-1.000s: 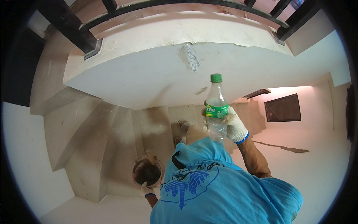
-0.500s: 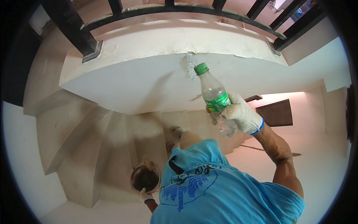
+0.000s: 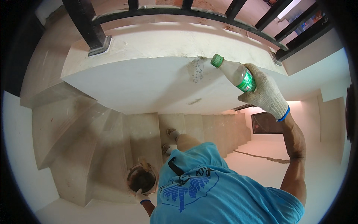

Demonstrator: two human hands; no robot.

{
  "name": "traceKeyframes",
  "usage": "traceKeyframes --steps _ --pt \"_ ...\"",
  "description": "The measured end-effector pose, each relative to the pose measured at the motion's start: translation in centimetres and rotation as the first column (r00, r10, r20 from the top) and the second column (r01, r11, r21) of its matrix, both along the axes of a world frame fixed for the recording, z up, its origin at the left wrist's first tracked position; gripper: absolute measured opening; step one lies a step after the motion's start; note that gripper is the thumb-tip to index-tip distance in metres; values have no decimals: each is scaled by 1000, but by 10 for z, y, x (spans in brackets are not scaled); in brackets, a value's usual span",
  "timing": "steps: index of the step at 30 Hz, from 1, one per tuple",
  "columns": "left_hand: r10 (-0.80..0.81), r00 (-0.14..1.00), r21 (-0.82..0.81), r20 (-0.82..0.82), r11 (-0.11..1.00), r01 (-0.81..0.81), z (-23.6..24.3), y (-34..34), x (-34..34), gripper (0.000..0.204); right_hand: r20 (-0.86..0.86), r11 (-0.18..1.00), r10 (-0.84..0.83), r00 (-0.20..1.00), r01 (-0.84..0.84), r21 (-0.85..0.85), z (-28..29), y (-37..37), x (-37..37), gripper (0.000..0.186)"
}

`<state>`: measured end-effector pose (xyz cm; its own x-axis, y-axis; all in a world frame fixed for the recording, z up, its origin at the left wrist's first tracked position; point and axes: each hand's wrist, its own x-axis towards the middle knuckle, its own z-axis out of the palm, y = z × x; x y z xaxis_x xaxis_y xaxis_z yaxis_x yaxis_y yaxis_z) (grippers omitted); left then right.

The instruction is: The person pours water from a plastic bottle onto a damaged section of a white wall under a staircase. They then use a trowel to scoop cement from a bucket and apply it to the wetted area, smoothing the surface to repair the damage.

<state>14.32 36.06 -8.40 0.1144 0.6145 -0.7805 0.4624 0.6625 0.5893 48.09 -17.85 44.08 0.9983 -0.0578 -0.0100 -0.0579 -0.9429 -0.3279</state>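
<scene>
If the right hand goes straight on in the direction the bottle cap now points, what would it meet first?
Probably the rough grey patch on the white curved slab edge. The right hand tilts the plastic bottle so its green cap aims there; depth is unclear.

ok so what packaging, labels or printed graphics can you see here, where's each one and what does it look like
Plastic bottle: tilted in the gloved right hand, clear, green cap, green band label.
T-shirt graphic: on the blue shirt's chest, darker blue skyline-like print.
No signs or screens visible.
</scene>
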Motion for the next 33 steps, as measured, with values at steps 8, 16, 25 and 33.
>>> traceKeyframes --steps 8,16,25,33 --pt "16 975 -79 219 997 2 -22 8 -10 47 85 958 144 986 -117 -263 4 -3 12 75" --pt "3 964 -86 265 996 21 -32 11 -9 48 14 974 100 995 -95 -204 11 6 13 73" --pt "-6 985 -31 171 999 11 -10 1 11 51 -185 989 -93 978 70 -129 34 25 13 70" --pt "81 969 -79 233 995 -64 -35 2 -9 65 -462 452 65 885 386 804 -23 14 -14 68"
